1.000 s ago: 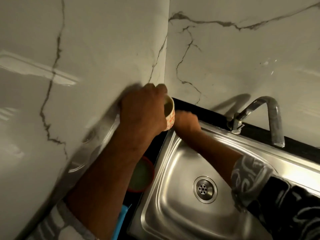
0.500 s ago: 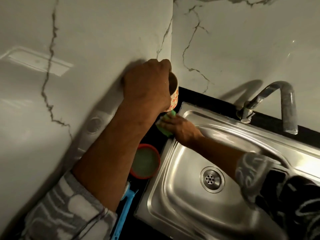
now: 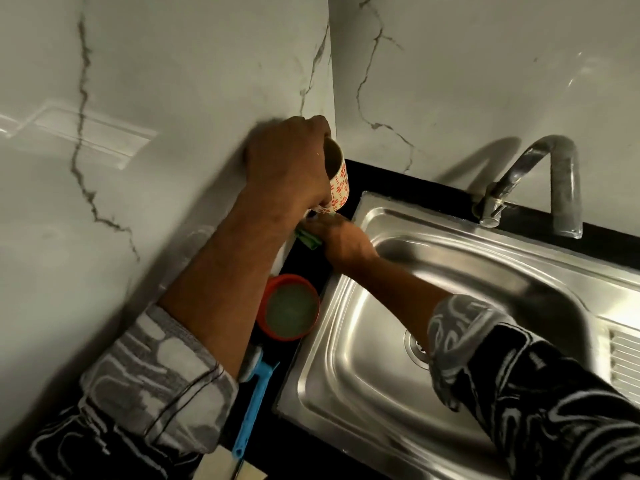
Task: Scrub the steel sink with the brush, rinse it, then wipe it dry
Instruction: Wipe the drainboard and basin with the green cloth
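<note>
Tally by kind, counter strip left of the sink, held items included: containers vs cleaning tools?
Containers: 2 (patterned mug, red tub)
Cleaning tools: 2 (blue brush, green pad)
Total: 4
Not counted: beige item, cut off at the bottom edge, kind unclear.

Sink basin [image 3: 363, 375] free; bowl [image 3: 291, 311], brush [image 3: 254, 407] crowd left counter strip [image 3: 308, 263].

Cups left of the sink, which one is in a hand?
The orange-flowered cup, gripped by the left hand; the red cup stands free on the counter.
</note>
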